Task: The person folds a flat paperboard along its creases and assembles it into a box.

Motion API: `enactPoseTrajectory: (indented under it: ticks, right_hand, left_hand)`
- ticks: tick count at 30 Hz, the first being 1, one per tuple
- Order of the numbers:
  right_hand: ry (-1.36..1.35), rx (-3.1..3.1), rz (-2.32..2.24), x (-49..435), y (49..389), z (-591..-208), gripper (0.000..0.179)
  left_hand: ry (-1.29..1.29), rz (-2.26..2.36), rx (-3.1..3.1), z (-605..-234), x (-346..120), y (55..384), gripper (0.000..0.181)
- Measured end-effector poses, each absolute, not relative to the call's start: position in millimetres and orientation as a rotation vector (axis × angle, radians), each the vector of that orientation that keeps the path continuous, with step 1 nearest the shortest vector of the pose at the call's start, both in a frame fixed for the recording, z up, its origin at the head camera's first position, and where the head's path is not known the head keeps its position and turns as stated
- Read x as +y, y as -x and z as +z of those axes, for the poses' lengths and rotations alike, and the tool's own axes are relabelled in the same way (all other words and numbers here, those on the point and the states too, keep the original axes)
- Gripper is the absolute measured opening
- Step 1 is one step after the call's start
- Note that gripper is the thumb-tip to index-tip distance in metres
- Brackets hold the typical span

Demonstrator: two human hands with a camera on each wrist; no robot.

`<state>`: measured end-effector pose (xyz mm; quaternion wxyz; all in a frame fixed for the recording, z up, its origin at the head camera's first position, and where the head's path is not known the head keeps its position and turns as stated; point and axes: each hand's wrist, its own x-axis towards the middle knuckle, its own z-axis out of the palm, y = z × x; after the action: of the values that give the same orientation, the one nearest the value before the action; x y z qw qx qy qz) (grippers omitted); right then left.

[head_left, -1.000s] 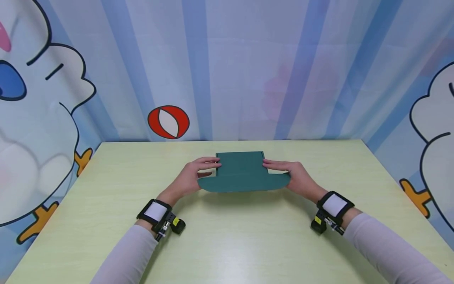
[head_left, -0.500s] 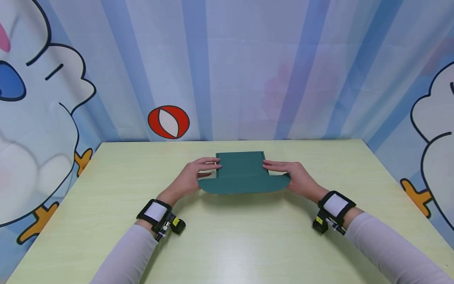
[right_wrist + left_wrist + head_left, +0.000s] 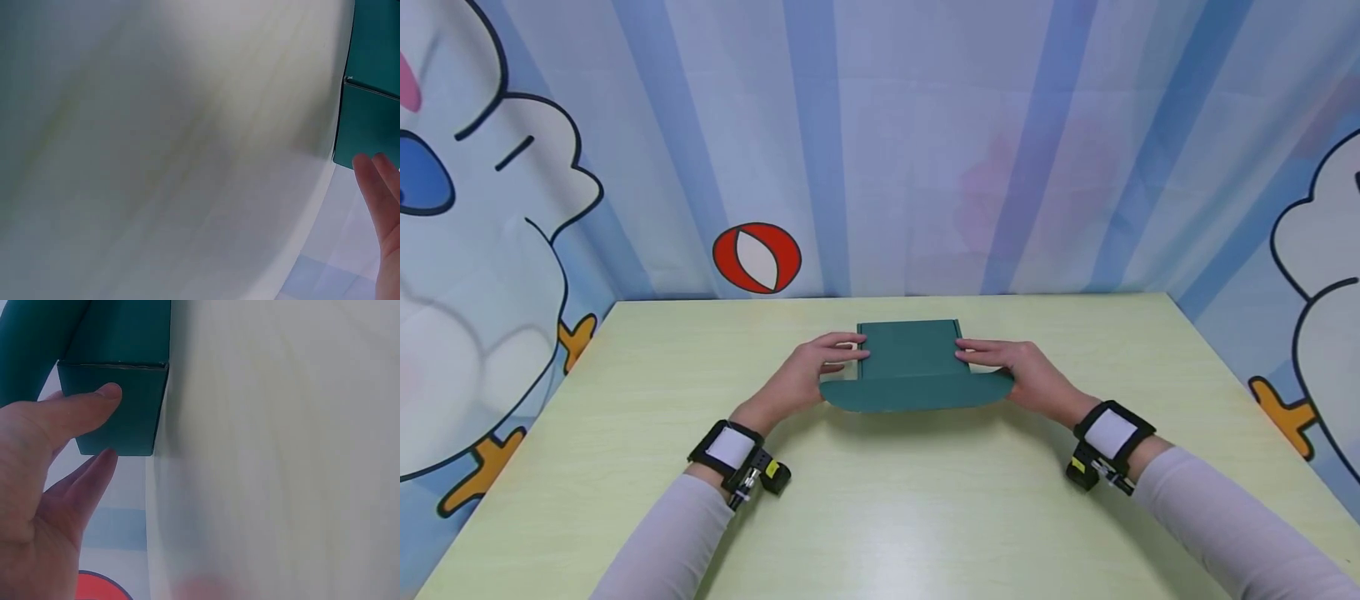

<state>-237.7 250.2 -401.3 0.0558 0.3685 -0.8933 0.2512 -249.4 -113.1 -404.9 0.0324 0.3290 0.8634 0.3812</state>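
Note:
A dark green cardboard box (image 3: 912, 348) stands on the table, its lid down over the top. The lid's wide front flap (image 3: 917, 395) with rounded ends sticks out toward me. At the box's left side is my left hand (image 3: 797, 371), fingers fairly straight; in the left wrist view its thumb (image 3: 94, 411) lies against the green side wall (image 3: 128, 428). My right hand (image 3: 1037, 375) touches the opposite side with extended fingers, and two fingertips (image 3: 364, 164) show by the wall in the right wrist view. The right thumb is hidden.
The pale wood table (image 3: 880, 500) reaches back to a blue striped curtain (image 3: 917, 150) with a printed red and white ball (image 3: 757, 258). Cartoon figures are printed on both side walls. Each wrist wears a black strap with a small camera (image 3: 775, 477).
The front flap has tilted slightly, its front edge a little lower in view. My right wrist has shifted a little to the right. Both hands stay at the box's sides.

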Motion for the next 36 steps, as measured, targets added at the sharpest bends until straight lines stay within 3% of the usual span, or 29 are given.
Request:
enactPoseTrajectory:
  ticks: [14, 21, 27, 36]
  right_hand:
    - [-1.139, -2.753, 0.596, 251.7, 232.8, -393.4, 0.085]
    - [-1.146, -2.799, 0.606, 251.8, 233.0, -395.9, 0.096]
    - [-1.148, -2.837, 0.592, 254.3, 231.0, -394.7, 0.1]
    - [-0.836, -2.867, 1.018, 266.7, 244.5, -395.6, 0.06]
  left_hand:
    - [-1.077, 0.97, 2.755, -401.5, -114.4, 251.0, 0.061]
    - [-1.065, 0.994, 2.656, -404.2, -122.9, 252.6, 0.088]
    - [-1.084, 0.997, 2.613, -407.0, -127.6, 253.6, 0.088]
    - [-0.799, 1.236, 2.591, -406.2, -133.9, 258.3, 0.073]
